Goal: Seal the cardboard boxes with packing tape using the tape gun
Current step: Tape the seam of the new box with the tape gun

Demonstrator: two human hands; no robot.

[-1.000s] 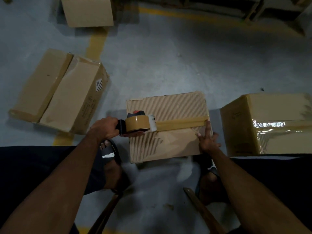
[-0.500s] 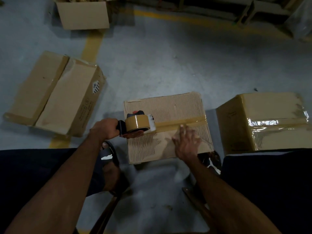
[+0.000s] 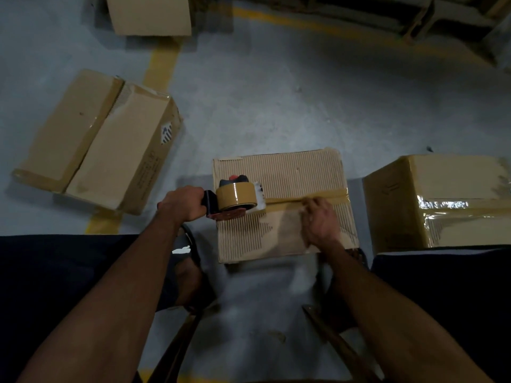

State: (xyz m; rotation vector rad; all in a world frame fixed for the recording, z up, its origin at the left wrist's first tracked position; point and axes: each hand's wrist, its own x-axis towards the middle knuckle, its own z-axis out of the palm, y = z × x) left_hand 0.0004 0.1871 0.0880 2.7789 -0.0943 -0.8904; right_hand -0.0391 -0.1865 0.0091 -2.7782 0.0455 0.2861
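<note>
A small ribbed cardboard box (image 3: 290,172) lies on the floor between my feet. A brown tape strip (image 3: 329,195) runs across its top from the right edge to the tape gun (image 3: 235,199), which sits at the box's left edge with its brown roll facing up. My left hand (image 3: 184,203) grips the tape gun's handle just left of the box. My right hand (image 3: 318,221) lies on the box top with its fingers on the tape strip near the middle.
A taped box (image 3: 448,200) stands at the right, close to the small one. A long box (image 3: 94,142) lies at the left on a yellow floor line (image 3: 160,64). Another box (image 3: 149,15) sits at the top. Wooden chair legs (image 3: 337,344) are below.
My right hand has slid left along the tape strip, from the box's right edge to near its middle. The tape gun and my left hand have stayed at the left edge.
</note>
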